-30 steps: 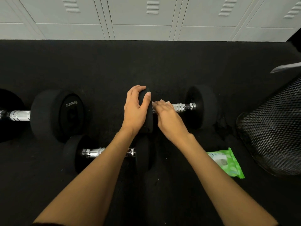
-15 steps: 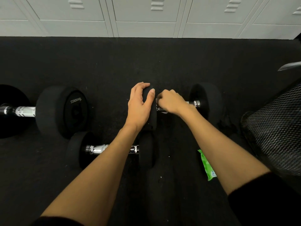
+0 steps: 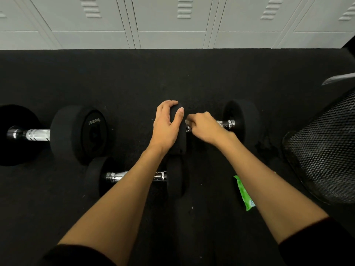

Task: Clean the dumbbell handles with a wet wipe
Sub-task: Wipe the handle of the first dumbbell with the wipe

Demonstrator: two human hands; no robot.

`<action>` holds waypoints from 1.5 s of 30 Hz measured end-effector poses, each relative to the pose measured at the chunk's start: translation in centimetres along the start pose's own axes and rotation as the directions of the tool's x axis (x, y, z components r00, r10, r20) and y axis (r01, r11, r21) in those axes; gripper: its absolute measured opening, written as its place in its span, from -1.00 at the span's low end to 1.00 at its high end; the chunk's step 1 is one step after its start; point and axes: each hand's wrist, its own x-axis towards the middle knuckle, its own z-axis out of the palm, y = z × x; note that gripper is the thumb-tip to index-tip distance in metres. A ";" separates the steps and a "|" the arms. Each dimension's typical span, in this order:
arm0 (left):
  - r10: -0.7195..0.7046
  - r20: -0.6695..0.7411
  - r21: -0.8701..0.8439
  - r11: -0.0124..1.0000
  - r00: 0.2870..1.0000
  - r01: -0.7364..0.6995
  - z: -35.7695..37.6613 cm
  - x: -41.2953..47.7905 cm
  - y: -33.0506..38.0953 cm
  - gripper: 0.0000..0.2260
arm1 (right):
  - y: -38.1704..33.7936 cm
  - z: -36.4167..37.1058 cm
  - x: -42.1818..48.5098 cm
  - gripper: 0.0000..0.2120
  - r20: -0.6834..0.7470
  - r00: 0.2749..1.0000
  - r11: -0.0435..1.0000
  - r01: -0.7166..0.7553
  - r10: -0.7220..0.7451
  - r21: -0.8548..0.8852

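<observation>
A black dumbbell with a chrome handle lies on the dark floor at centre right. My left hand grips its left weight head, fingers curled over the top. My right hand is curled round the left part of the handle, with a bit of white wipe showing at the fingertips. A second, smaller dumbbell lies nearer me, partly hidden by my left forearm. A larger dumbbell lies at the left.
A green wet-wipe pack lies on the floor under my right forearm. A black mesh bin stands at the right. Grey lockers line the far edge of the black mat.
My right hand has turned over the handle, from lying flat along it to curled round it near the left head. The view has shifted slightly. My left hand keeps its hold.
</observation>
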 end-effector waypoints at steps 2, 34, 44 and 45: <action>0.006 0.001 -0.002 1.000 1.000 -0.006 -0.1 0.0 0.1 -0.72 | 0.3 1.5 -1.7 -0.76 -0.178 0.979 0.995 0.100 -0.096 0.015; -0.227 0.013 -0.087 0.970 0.974 0.227 2.5 -2.1 7.6 -0.79 | 0.3 -2.5 -9.3 -0.80 -0.610 0.784 0.929 0.131 0.118 0.347; -0.549 0.488 -0.641 0.302 0.679 0.706 5.0 0.0 8.7 -0.84 | 2.3 -6.0 -8.4 -0.83 -0.394 0.892 0.635 0.174 0.223 0.753; -0.559 0.452 -0.654 0.321 0.695 0.685 5.2 0.3 8.5 -0.84 | 2.9 -6.8 -7.8 -0.81 -0.447 0.840 0.624 0.176 0.309 0.761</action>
